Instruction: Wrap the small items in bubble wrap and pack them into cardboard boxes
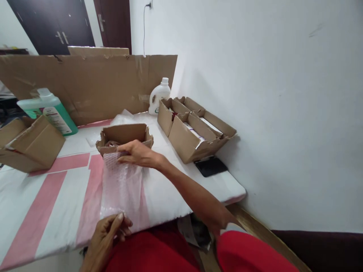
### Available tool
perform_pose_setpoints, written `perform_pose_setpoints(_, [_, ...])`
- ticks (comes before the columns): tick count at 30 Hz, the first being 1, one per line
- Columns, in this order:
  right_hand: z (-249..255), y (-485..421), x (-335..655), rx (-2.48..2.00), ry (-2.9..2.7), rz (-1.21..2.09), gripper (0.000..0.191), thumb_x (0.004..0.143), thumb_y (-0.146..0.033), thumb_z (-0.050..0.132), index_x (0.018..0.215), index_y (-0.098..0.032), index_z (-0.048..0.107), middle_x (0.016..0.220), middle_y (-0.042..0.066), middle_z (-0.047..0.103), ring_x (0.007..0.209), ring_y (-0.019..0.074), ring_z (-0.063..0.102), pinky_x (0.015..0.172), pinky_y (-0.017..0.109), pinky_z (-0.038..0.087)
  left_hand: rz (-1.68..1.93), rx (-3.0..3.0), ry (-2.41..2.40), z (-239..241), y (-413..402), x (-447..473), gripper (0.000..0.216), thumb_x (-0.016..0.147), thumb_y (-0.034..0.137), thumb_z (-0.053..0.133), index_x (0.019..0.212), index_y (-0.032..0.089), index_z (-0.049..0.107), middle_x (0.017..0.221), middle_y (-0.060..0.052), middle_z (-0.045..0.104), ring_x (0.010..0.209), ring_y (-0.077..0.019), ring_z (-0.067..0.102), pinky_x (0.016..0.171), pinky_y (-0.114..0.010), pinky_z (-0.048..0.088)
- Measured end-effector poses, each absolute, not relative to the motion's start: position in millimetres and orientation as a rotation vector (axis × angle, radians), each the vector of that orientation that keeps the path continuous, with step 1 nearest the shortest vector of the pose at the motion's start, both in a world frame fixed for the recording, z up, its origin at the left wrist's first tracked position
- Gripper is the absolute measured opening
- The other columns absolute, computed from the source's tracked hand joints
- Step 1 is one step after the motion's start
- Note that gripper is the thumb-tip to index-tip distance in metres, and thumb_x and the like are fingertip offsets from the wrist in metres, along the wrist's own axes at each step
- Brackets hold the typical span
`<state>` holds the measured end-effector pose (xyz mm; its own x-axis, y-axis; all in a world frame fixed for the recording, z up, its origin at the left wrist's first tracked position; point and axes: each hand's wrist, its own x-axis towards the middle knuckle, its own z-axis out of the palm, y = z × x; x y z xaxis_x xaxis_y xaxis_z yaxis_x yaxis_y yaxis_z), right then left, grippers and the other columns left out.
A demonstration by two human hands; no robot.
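Note:
A sheet of clear bubble wrap (pixel 121 187) lies stretched on the white-and-pink table cover (pixel 56 196) in front of me. My left hand (pixel 109 230) pinches its near edge at the table's front, fingers closed on it. My right hand (pixel 138 153) grips the far edge, just in front of a small open cardboard box (pixel 124 136) with something brownish inside.
Two open cardboard boxes (pixel 195 128) holding white packs stand by the wall at right, with a black flat object (pixel 210 166) beside them. A white jug (pixel 159 96), a green liquid bottle (pixel 49 109), a cardboard box (pixel 31 145) at left and a cardboard sheet (pixel 90 87) are behind.

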<state>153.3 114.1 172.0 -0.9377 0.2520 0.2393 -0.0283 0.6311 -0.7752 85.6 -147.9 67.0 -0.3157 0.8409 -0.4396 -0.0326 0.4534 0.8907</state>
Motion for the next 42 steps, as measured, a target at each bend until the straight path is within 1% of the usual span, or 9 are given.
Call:
perform_pose_setpoints(6, [119, 101, 87, -0.081, -2.940, 1.341, 0.034, 0.085, -0.016, 0.070, 0.062, -0.019, 0.046, 0.056, -0.008, 0.044, 0.058, 0.0100, 0.043, 0.056, 0.025, 0.028, 0.848, 0.634, 1.366, 48, -188, 89, 0.072, 0.079, 0.086, 0.046, 0.076, 0.019, 0.072, 0.067, -0.010, 0.071, 0.060, -0.0202, 0.063, 0.060, -0.031, 0.049])
perform_pose_setpoints(10, [108, 88, 62, 0.049, -2.849, 1.490, 0.027, 0.089, -0.019, 0.068, 0.066, -0.018, 0.052, 0.058, -0.008, 0.049, 0.059, 0.0099, 0.047, 0.056, 0.023, 0.032, 1.221, 0.678, 1.985, 71, -198, 67, 0.055, 0.084, 0.075, 0.052, 0.072, 0.023, 0.065, 0.067, -0.002, 0.063, 0.068, -0.0197, 0.059, 0.070, -0.031, 0.050])
perform_pose_setpoints(15, [114, 80, 50, 0.236, -2.752, 1.538, 0.022, 0.091, -0.023, 0.069, 0.071, -0.016, 0.062, 0.063, -0.006, 0.057, 0.062, 0.0095, 0.053, 0.060, 0.021, 0.039, 1.574, 0.449, 2.472, 68, -167, 17, 0.081, 0.066, 0.069, 0.075, 0.130, 0.024, 0.056, 0.136, -0.010, 0.062, 0.110, -0.0258, 0.065, 0.090, -0.038, 0.054])
perform_pose_setpoints(17, [113, 78, 52, 0.226, -2.720, 1.543, 0.023, 0.093, -0.025, 0.067, 0.072, -0.015, 0.065, 0.064, -0.006, 0.059, 0.063, 0.0093, 0.055, 0.062, 0.021, 0.041, 1.511, 0.486, 2.334, 55, -151, 2, 0.095, 0.067, 0.069, 0.074, 0.144, 0.021, 0.045, 0.139, -0.015, 0.060, 0.105, -0.0251, 0.068, 0.085, -0.038, 0.057])
perform_pose_setpoints(21, [103, 73, 75, -0.174, -2.386, 1.465, 0.024, 0.090, -0.038, 0.072, 0.102, -0.016, 0.071, 0.093, -0.001, 0.071, 0.088, 0.0134, 0.065, 0.079, 0.023, 0.048, 1.330, 0.653, 2.280, 41, -140, -11, 0.068, 0.074, 0.069, 0.067, 0.117, 0.017, 0.068, 0.098, -0.009, 0.075, 0.079, -0.0213, 0.069, 0.073, -0.033, 0.057])
perform_pose_setpoints(27, [51, 43, 140, -0.666, -2.285, 0.950, 0.044, 0.098, -0.039, 0.063, 0.137, -0.021, 0.059, 0.135, 0.012, 0.062, 0.126, 0.0280, 0.056, 0.114, 0.046, 0.042, 1.057, 0.651, 2.613, 36, -168, -21, 0.044, 0.080, 0.060, 0.058, 0.095, 0.022, 0.074, 0.094, -0.007, 0.077, 0.094, -0.0294, 0.070, 0.089, -0.043, 0.054])
perform_pose_setpoints(30, [13, 12, 155, -0.515, -2.461, 0.748, 0.055, 0.097, -0.038, 0.061, 0.145, -0.014, 0.050, 0.146, 0.018, 0.054, 0.137, 0.0316, 0.049, 0.118, 0.047, 0.039, 0.973, 0.686, 2.674, 34, -173, -16, 0.058, 0.082, 0.063, 0.053, 0.116, 0.018, 0.069, 0.105, -0.012, 0.074, 0.096, -0.0312, 0.070, 0.092, -0.049, 0.054])
perform_pose_setpoints(34, [-15, -23, 151, -0.397, -2.611, 0.596, 0.077, 0.096, -0.049, 0.060, 0.152, -0.003, 0.037, 0.159, 0.025, 0.039, 0.151, 0.0357, 0.031, 0.124, 0.053, 0.029, 1.118, 1.025, 3.041, 30, -162, 4, 0.088, 0.088, 0.060, 0.052, 0.155, 0.007, 0.031, 0.150, -0.027, 0.046, 0.131, -0.0399, 0.053, 0.106, -0.058, 0.046])
perform_pose_setpoints(42, [4, -44, 123, -0.497, -2.680, 0.492, 0.062, 0.102, -0.028, 0.046, 0.155, 0.001, 0.031, 0.163, 0.023, 0.033, 0.155, 0.0318, 0.022, 0.127, 0.049, 0.023, 0.617, 1.869, 2.665, -31, -144, -7, 0.055, 0.097, 0.029, 0.033, 0.148, 0.013, 0.046, 0.155, -0.021, 0.046, 0.149, -0.0347, 0.036, 0.119, -0.056, 0.034])
